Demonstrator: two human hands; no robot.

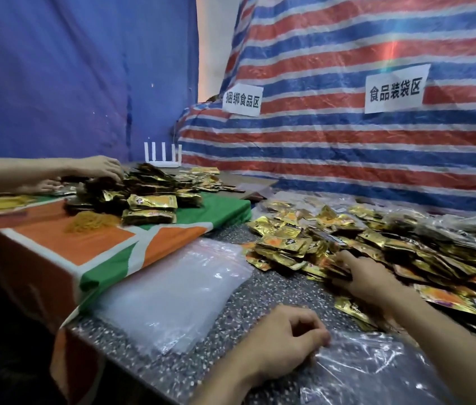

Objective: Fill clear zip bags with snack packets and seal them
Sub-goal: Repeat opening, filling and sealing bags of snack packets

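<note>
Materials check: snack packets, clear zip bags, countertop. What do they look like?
Snack packets: metallised foil-laminate film, apparently; glossy gold, crinkled highlights.
Clear zip bags: thin soft plastic film, probably polyethylene; transparent, shiny, wrinkled.
Countertop: speckled grey stone or terrazzo look, smooth; might be printed laminate.

One view only: a wide-angle camera worn on the person's head. It looks forward and down across the grey speckled stone tabletop [274,290] and faces the red, white and blue striped woven tarp [347,147] behind it. Nearest the lens, at the bottom edge, the left hand [283,343] sits at a crinkled clear plastic zip bag [362,375]. The right hand [368,279] lies a little farther out, at the heap of gold foil snack packets [406,252]. A plain blue tarp [55,77] fills the upper left. The stripes bend toward the frame's edges.
</note>
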